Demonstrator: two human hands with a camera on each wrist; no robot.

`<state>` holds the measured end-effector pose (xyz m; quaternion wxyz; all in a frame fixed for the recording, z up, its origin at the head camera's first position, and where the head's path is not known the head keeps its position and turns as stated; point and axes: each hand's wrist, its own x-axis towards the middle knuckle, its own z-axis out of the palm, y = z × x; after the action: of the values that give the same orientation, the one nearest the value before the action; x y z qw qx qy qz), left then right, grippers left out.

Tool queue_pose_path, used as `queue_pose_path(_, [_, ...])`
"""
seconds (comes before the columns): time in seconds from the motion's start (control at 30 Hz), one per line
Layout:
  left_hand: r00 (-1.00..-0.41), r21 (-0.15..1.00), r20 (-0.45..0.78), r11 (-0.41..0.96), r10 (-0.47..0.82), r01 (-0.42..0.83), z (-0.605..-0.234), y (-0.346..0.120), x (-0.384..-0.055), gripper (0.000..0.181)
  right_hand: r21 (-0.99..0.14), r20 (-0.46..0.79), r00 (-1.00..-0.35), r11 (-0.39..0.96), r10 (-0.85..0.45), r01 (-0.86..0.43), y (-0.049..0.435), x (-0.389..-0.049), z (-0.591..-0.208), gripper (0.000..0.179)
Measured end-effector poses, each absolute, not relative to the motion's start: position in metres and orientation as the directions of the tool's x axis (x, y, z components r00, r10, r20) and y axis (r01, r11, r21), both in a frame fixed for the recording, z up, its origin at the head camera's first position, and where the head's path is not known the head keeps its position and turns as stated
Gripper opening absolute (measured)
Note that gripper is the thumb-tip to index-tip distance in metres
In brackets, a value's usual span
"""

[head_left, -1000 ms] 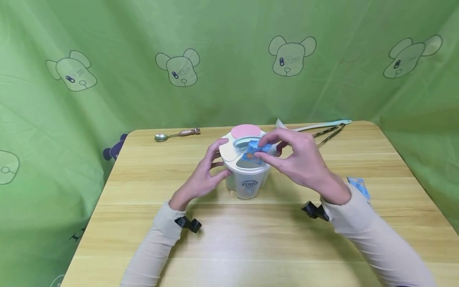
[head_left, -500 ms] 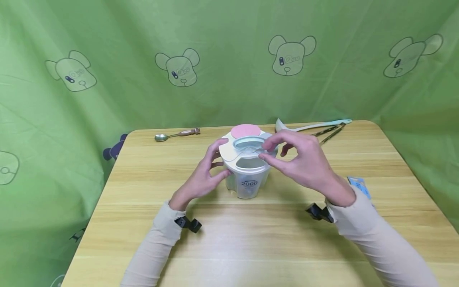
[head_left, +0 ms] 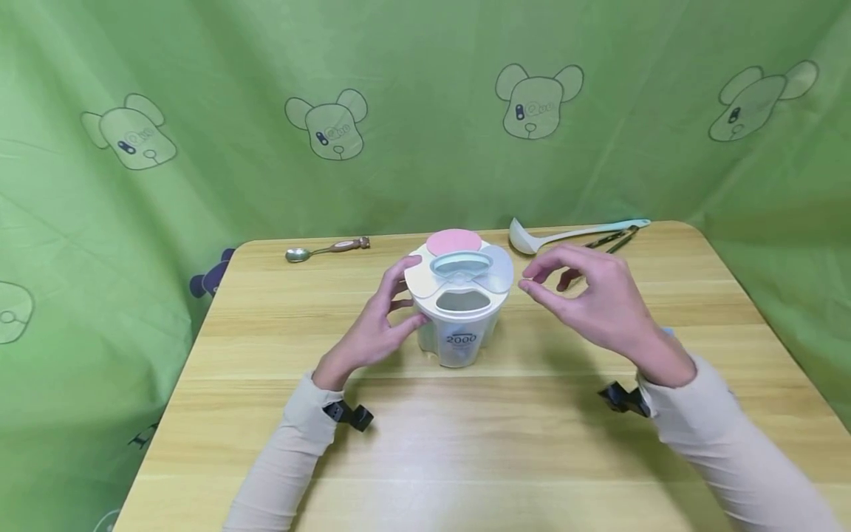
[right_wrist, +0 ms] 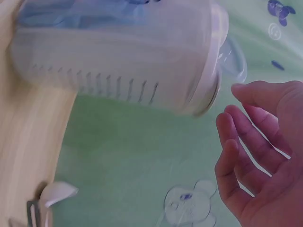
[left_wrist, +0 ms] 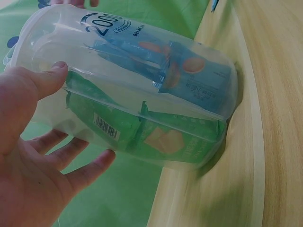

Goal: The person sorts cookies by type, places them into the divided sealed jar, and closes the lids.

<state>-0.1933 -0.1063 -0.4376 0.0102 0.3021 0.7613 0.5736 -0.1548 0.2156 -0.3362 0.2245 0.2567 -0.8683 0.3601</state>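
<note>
A translucent storage canister (head_left: 460, 341) marked 2000 stands upright on the table. Its white lid (head_left: 420, 279) has pink and grey flaps, and the near flap is raised above an opening. Through the wall, the left wrist view shows blue snack packets (left_wrist: 199, 71) in one compartment and green snack packets (left_wrist: 163, 137) in another. My left hand (head_left: 374, 329) holds the canister's left side, thumb in front and fingers round behind. Just right of the lid is my right hand (head_left: 598, 295), fingers loosely bent, thumb near the index finger, nothing held.
Behind the canister lie a ladle (head_left: 525, 238) and dark tongs (head_left: 621, 240), partly covered by the right hand. At the back left is a small spoon (head_left: 299, 255). A blue packet (head_left: 668, 332) peeks out past the right wrist. A green curtain (head_left: 425, 177) hangs behind the table.
A second ago my right hand pinched a blue packet over the lid opening. It let go, and the packet left view in the head camera. The hand then moved right; my left hand stayed put.
</note>
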Motion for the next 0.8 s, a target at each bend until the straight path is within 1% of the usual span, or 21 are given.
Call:
queue_pose_path(0.2, [-0.818,0.882,0.329,0.157,0.472,0.445,-0.437,-0.107,-0.193,0.094,-0.501,0.541,-0.797,0.658,-0.268,-0.562,0.242,-0.157,-0.347,0.021])
queue_pose_path(0.37, [-0.821,0.883,0.325,0.162,0.47,0.442,-0.437,-0.106,-0.192,0.093,-0.506,0.514,-0.827,0.697,-0.23,-0.508,0.26,-0.159,-0.356,0.019])
queue_pose_path(0.6, [-0.819,0.884,0.325,0.157,0.473,0.441,-0.437,-0.105,-0.193,0.094,-0.557,0.429,-0.89,0.731,-0.154,-0.395,0.287,-0.162,-0.368,0.012])
queue_pose_path(0.8, [-0.821,0.883,0.321,0.163,0.471,0.439,-0.437,-0.106,-0.193,0.094,-0.563,0.394,-0.91,0.749,-0.129,-0.35,0.318,-0.166,-0.383,0.009])
